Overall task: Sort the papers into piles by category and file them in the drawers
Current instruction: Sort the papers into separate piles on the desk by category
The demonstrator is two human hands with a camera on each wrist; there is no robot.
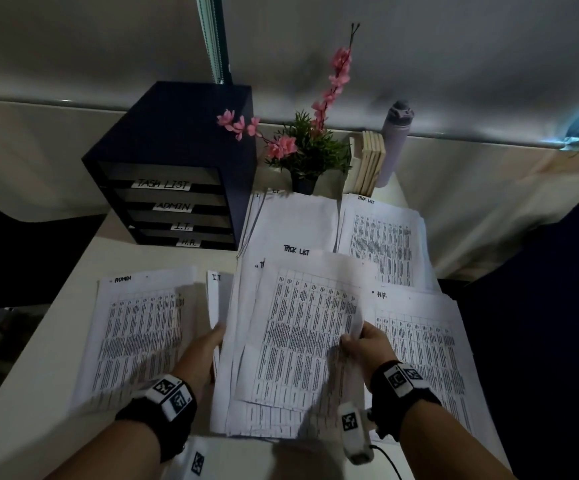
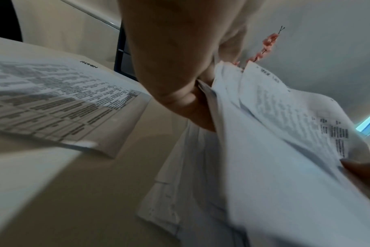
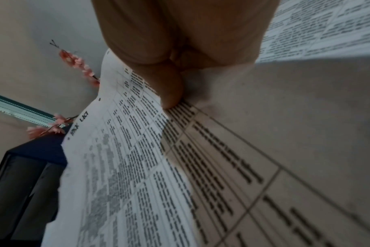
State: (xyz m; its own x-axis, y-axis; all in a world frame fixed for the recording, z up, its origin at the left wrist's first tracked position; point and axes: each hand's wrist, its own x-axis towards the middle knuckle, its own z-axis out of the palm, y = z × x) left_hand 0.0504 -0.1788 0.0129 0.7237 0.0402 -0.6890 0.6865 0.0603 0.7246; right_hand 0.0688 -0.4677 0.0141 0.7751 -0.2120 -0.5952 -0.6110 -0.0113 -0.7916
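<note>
I hold a loose stack of printed sheets [image 1: 236, 393] above the white desk [image 1: 32, 393]. My left hand [image 1: 212, 341] grips the stack's left edge, its thumb [image 2: 180, 100] pressed against the paper. My right hand [image 1: 359, 337] pinches the right edge of the top sheet [image 1: 302, 327], headed TASK LIST, and curls that edge up; the thumb [image 3: 169, 86] lies on the print. Sorted piles lie around: ADMIN [image 1: 135, 341] at left, I.T. [image 1: 216, 289] half hidden behind the stack, H.R. [image 1: 423, 348] at right, TASK LIST [image 1: 381, 244] at back right. The dark drawer unit [image 1: 177, 161] stands at back left.
The unit's four drawers are labelled TASK LIST, ADMIN, I.T. and H.R. from top to bottom. Another paper pile [image 1: 298, 220] lies before a potted plant [image 1: 310, 157] with pink flowers. Upright books [image 1: 369, 164] and a grey bottle [image 1: 393, 143] stand at the back.
</note>
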